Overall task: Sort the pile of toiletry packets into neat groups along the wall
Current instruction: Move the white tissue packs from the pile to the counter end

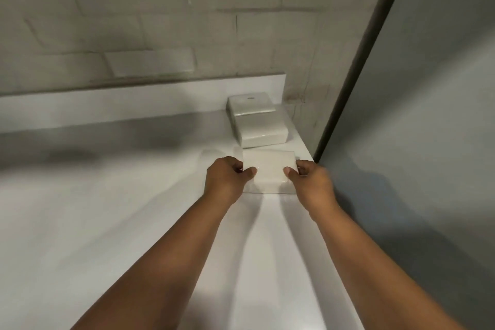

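A white plastic-wrapped packet lies flat on the white counter near its right edge. My left hand grips the packet's left end and my right hand grips its right end, thumbs on top. Just beyond it, two more white packets stand in a row toward the back wall: the nearer packet and the far packet, which sits against the backsplash corner. The three packets line up along the counter's right side.
A low white backsplash runs along the grey brick wall. A dark-edged grey panel stands just right of the counter's edge. The image is slightly blurred.
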`<state>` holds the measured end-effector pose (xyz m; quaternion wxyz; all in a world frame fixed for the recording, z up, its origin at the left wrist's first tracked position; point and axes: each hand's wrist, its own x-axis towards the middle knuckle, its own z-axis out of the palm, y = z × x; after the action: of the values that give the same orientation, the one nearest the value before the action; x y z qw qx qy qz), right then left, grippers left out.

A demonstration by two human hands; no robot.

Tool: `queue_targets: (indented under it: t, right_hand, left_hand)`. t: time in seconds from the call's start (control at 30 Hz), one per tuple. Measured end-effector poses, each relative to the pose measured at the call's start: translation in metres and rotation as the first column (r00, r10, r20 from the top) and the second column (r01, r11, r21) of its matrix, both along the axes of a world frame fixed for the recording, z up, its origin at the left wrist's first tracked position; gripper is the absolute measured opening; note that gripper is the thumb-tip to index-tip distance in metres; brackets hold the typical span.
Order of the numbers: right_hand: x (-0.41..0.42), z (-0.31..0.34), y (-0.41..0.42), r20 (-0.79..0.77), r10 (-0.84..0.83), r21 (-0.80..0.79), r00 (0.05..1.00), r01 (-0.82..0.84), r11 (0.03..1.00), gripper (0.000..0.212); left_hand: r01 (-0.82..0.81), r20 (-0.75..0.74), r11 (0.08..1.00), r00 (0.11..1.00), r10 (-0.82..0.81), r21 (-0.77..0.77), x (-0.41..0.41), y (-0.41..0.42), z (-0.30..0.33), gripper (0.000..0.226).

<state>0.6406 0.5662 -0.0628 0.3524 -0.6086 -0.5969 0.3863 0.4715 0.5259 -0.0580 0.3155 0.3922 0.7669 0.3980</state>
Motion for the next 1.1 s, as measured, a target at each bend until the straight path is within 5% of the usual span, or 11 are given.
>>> queue_targets:
  t: [0.3, 0.4, 0.73, 1.1]
  right_hand:
    - [-0.019, 0.066, 0.086, -0.156, 0.083, 0.127, 0.984, -0.063, 0.99, 0.027]
    - [-0.032, 0.078, 0.123, -0.176, 0.135, 0.127, 0.975, -0.114, 0.985, 0.04]
    - [-0.071, 0.076, 0.199, -0.189, 0.097, 0.058, 0.977, -0.088, 0.994, 0.012]
    - [-0.082, 0.062, 0.217, -0.121, 0.129, 0.006, 0.984, -0.129, 0.992, 0.028]
  left_hand:
    - [-0.018, 0.001, 0.982, 1.0, 0.018, 0.188, -0.025, 0.064, 0.068, 0.045]
    - [-0.102, 0.127, 0.98, 0.989, 0.081, 0.171, -0.038, 0.092, 0.088, 0.027]
    - [-0.23, 0.365, 0.963, 0.916, 0.166, 0.138, -0.068, 0.158, 0.072, 0.014]
    - [-0.252, 0.338, 0.961, 0.919, 0.201, 0.114, -0.075, 0.173, 0.053, 0.018]
